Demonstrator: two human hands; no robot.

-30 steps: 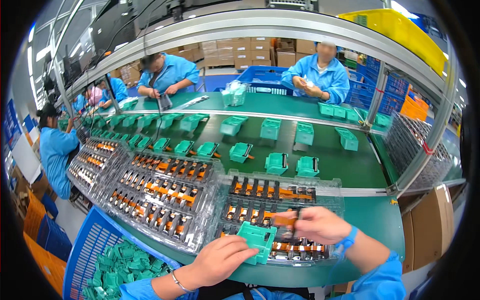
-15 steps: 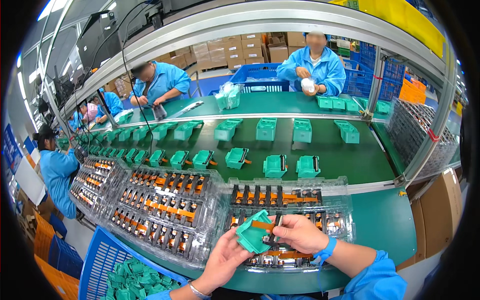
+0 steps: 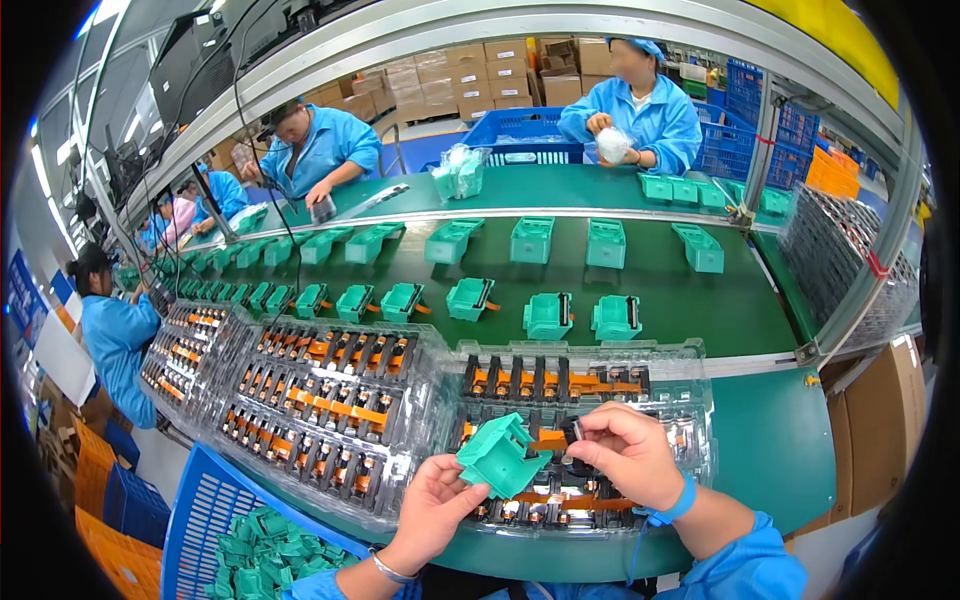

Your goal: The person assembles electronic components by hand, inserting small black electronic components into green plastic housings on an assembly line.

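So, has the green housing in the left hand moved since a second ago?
Yes: the green housing in the left hand shows higher in the view now, shifted away from the near edge of the clear tray beneath it.

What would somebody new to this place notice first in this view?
Probably the two rows of green plastic parts lined up along the dark green belt, trailing off to the left. Below the middle, the left hand holds a green housing beside the right hand, which grips a black part with an orange strip. At lower left sits a blue basket of loose green pieces.
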